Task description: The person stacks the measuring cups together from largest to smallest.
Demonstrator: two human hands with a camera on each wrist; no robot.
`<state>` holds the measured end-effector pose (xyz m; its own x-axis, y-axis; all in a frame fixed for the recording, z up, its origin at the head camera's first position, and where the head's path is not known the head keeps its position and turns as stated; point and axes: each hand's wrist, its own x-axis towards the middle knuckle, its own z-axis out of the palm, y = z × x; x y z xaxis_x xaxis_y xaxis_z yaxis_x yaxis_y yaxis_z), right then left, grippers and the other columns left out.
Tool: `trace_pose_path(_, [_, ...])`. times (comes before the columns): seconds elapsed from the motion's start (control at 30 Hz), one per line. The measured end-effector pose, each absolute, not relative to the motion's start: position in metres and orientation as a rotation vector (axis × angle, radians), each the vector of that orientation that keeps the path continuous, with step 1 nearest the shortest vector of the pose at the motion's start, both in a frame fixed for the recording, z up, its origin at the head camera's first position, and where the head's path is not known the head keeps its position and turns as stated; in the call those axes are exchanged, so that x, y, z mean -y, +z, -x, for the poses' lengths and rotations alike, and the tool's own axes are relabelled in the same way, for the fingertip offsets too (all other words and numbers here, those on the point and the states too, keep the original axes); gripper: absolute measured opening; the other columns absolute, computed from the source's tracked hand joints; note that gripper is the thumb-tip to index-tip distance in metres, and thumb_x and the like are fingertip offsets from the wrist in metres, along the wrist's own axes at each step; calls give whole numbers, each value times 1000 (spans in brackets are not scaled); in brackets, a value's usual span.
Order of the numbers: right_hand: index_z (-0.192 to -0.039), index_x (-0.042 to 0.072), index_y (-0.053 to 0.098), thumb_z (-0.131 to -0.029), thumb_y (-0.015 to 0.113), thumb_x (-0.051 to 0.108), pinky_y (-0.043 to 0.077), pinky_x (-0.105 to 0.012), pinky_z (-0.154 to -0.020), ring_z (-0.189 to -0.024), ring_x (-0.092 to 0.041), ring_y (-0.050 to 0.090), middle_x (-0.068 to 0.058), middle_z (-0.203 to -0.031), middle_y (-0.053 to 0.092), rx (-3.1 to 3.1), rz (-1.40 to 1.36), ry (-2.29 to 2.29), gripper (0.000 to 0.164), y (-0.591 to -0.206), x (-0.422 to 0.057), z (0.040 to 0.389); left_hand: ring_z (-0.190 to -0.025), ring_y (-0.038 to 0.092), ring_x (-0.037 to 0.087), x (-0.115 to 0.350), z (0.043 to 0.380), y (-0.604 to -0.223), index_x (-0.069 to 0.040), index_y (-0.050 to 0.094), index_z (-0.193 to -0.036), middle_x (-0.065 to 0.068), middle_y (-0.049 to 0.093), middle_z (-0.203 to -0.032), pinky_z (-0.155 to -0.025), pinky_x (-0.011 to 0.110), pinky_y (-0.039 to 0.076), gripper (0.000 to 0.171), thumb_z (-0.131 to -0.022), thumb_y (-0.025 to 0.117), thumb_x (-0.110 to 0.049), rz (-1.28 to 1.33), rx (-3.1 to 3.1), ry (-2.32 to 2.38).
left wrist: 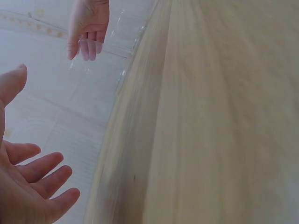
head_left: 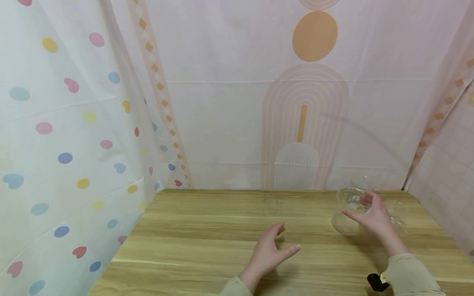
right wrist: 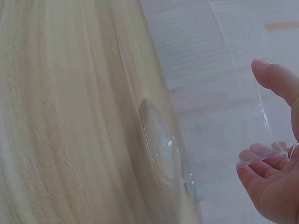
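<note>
My right hand (head_left: 375,216) is at a clear stemmed glass (head_left: 345,224) on the right of the table, thumb and fingers spread apart on either side of its bowl. In the right wrist view some fingertips show through the clear rim (right wrist: 254,162), while the thumb stands well away from them. The round foot (right wrist: 159,140) rests on the wood. My left hand (head_left: 266,253) hovers above the middle of the table, palm facing right and thumb apart from the relaxed fingers, with nothing in it.
More clear glassware (head_left: 398,224) stands just right of my right hand, and another transparent rim (head_left: 363,177) shows behind. A black strap-like piece (head_left: 377,283) hangs by the right sleeve. Patterned cloth (head_left: 222,123) rises at the wooden table's (head_left: 192,230) back edge.
</note>
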<state>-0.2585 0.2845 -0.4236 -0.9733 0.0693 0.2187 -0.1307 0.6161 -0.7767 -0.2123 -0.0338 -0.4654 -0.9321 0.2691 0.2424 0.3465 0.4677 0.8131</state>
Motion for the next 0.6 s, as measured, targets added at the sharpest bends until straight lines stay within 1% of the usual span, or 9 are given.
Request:
trace_pose_path(0.17, [-142,-22,19,-84,81,31,34,-66,-97,-121,-58,41,-44,-132,40,2605,-61,1276,100,-424,-279,256,-123,54,30,28,216,-464,0,48,-142,12,58,-134,-101,47,44,81,-82,79,-45,565,2598,-1518])
trace_pose_path(0.43, [-141,-20,24,-82,82,26,35,-65,-100,-121,-58,43,-43,-131,43,2582,-116,1298,94,-424,-269,253,-122,54,24,17,221,-460,-3,49,-142,8,59,-133,-100,43,45,83,-78,84,-42,585,2548,-1562])
trace_pose_path(0.6, [-142,-18,23,-83,82,26,37,-64,-99,-120,-58,45,-41,-131,45,2579,-156,1298,95,-421,-258,249,-123,52,23,15,224,-456,-6,47,-144,5,57,-135,-100,46,44,85,-77,83,-45,595,2532,-1549])
